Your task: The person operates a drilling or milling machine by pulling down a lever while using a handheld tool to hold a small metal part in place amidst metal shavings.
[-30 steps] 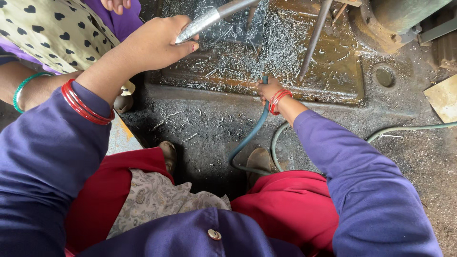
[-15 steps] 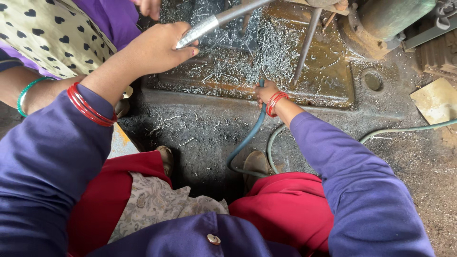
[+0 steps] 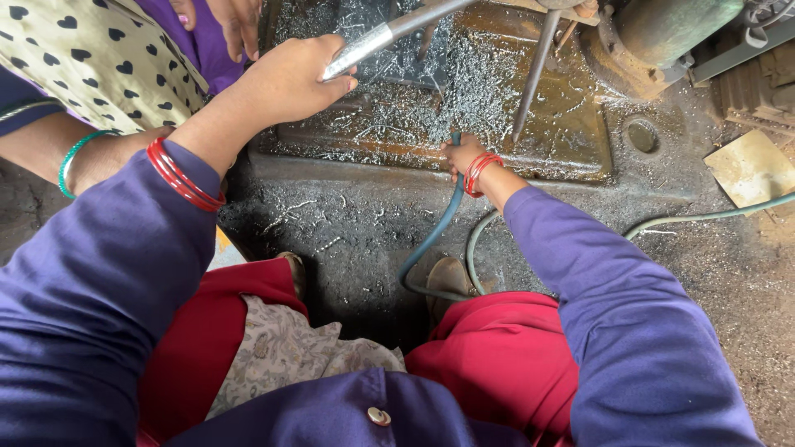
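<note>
A: Left hand?

B: Grip closed round the shiny end of a metal lever. Fingers wrap it from below and the thumb side lies on top. The lever runs up and right, out of the top edge of the view.

A: Right hand?

B: Grip closed on the end of a blue-green hose, held upright at the front edge of the machine bed. Red bangles on that wrist, and red bangles on the left wrist too.

A: Where does the hose go?

B: Down from the hand, curves left, loops near the person's shoe, then a paler length runs right across the floor towards the frame edge.

A: Around the hands?

B: The bed is rusty and covered in metal shavings. A thin steel rod slants down onto the bed, with its tip just right of the right hand. A round hole sits in the bed further right. Shavings also lie scattered on the dark floor below.

A: Anyone else?

B: Second person top left, in a cream cloth with black hearts and a green bangle. Their hand is at the top edge, near the left hand but not touching it.

A: Wearer's clothes?

B: Purple sleeves, red trousers.
</note>
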